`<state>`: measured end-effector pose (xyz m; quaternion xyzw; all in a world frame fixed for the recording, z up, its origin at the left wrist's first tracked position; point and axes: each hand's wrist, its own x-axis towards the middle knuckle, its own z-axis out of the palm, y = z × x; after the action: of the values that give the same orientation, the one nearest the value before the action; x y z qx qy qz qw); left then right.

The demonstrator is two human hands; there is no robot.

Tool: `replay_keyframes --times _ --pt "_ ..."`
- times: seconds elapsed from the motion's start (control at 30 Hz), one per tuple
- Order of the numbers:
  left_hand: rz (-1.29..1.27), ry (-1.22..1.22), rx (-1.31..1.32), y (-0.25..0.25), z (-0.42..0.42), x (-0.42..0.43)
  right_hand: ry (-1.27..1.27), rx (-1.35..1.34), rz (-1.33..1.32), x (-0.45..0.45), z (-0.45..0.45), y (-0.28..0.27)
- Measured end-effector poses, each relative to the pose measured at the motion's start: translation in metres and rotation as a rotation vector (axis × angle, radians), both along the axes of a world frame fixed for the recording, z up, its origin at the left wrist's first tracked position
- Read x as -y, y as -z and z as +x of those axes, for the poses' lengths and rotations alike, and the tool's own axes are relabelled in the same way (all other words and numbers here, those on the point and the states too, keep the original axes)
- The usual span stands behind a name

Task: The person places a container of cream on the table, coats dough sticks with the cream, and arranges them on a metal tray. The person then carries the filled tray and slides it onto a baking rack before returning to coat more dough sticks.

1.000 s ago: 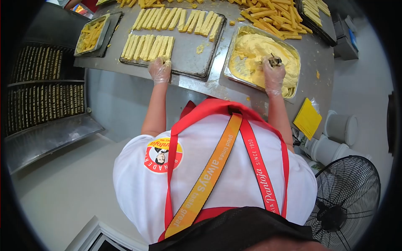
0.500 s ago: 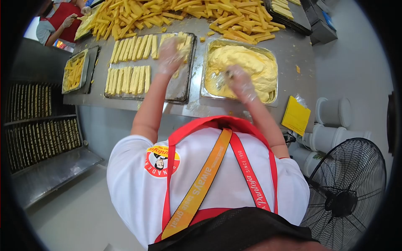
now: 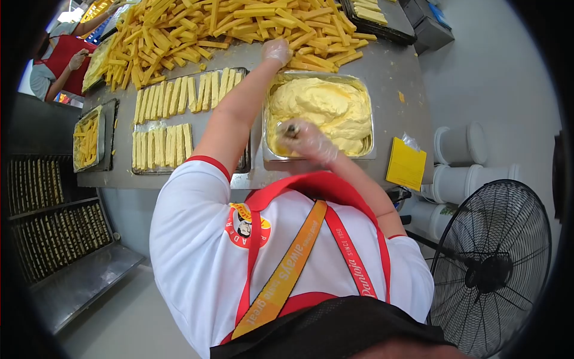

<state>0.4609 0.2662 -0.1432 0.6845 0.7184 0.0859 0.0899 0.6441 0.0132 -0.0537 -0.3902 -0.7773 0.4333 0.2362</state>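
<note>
1. Your left fingers (image 3: 277, 45) meet the near edge of the heaped yellow sticks (image 3: 251, 21); whether they grasp one cannot be told.
2. Your right fingers (image 3: 304, 128) clench a dark-ended tool (image 3: 291, 128) over the near-left part of the pale-yellow cream (image 3: 326, 99) in its metal pan (image 3: 368, 146).

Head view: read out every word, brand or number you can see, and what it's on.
"good times always taste great": yellow strap.
"Pantoja SINCE 1950": wide red strap.
"ADER": round shirt badge; its other lettering is too small, blurred or covered to read.
</note>
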Motion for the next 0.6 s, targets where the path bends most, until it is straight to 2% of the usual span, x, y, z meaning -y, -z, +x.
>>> replay_keyframes --times 0.03,0.1,0.13,0.2,0.23,0.3,0.33,0.37,0.4,0.47,0.57,0.6 --pt "0.037 -0.008 0.043 -0.013 -0.001 0.014 0.055 -0.008 -0.17 -0.007 0.001 0.002" --pt "0.096 -0.022 0.114 -0.018 -0.008 0.025 0.251 -0.018 0.073 -0.032 0.009 -0.006" --pt "0.034 -0.083 0.357 -0.041 -0.011 0.049 0.348 -0.021 0.195 -0.036 0.012 -0.009" --pt "-0.076 -0.205 0.839 -0.112 -0.017 0.106 0.154 0.099 0.315 -0.022 0.007 -0.005" --pt "0.084 -0.122 0.796 -0.098 -0.03 0.111 0.058 0.157 0.378 -0.013 0.003 -0.007" --pt "0.001 -0.085 1.16 -0.084 -0.056 0.129 -0.148 0.028 0.23 0.006 -0.004 -0.017" --pt "0.018 -0.078 1.209 -0.089 -0.058 0.147 -0.249 -0.036 0.155 0.013 -0.006 -0.02" --pt "0.036 -0.074 1.259 -0.1 -0.059 0.172 -0.205 -0.083 0.082 0.009 -0.004 -0.005" --pt "0.057 -0.071 1.309 -0.109 -0.058 0.194 -0.056 -0.044 0.033 -0.006 0.001 0.003" --pt "0.047 -0.035 1.222 -0.118 -0.056 0.233 0.241 0.038 -0.084 -0.029 0.012 0.019" --pt "-0.008 -0.057 1.114 -0.121 -0.049 0.287 0.233 0.177 0.475 -0.019 0.013 0.002" --pt "-0.028 -0.073 1.082 -0.119 -0.048 0.296 0.121 0.14 0.449 -0.011 0.013 -0.004"
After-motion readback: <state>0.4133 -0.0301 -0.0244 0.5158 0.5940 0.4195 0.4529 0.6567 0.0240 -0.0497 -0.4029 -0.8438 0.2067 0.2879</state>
